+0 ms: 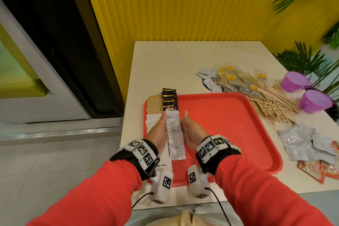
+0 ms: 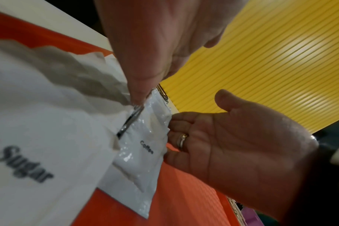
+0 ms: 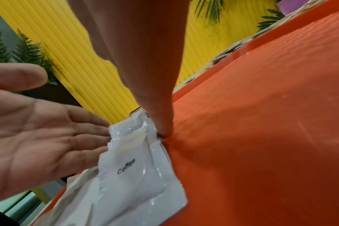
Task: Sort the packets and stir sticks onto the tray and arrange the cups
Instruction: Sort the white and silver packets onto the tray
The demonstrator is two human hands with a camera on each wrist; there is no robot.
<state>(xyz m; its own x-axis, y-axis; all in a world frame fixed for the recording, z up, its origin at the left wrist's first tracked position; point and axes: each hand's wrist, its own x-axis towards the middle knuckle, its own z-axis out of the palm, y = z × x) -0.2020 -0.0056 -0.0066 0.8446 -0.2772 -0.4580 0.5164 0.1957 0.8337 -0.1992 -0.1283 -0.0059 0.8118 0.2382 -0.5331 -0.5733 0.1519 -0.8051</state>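
Observation:
A red tray (image 1: 229,126) lies on the cream table. Along its left side runs a row of white coffee packets (image 1: 175,134) (image 2: 143,146) (image 3: 133,172), with black Kopiko packets (image 1: 169,100) beyond them and white sugar packets (image 1: 153,121) (image 2: 39,137) to the left. My left hand (image 1: 160,130) (image 3: 48,128) and right hand (image 1: 190,130) (image 2: 232,137) stand on edge with straight fingers, palms facing, pressing the coffee row from both sides. Loose stir sticks (image 1: 273,104), more packets (image 1: 231,79) and two purple cups (image 1: 295,80) (image 1: 315,101) lie right of the tray.
Silver packets (image 1: 302,141) and orange packets (image 1: 322,169) lie on the table at the right front. A yellow ribbed wall (image 1: 183,5) backs the table, with green plants (image 1: 308,60) at the right. The table's left edge drops to the floor.

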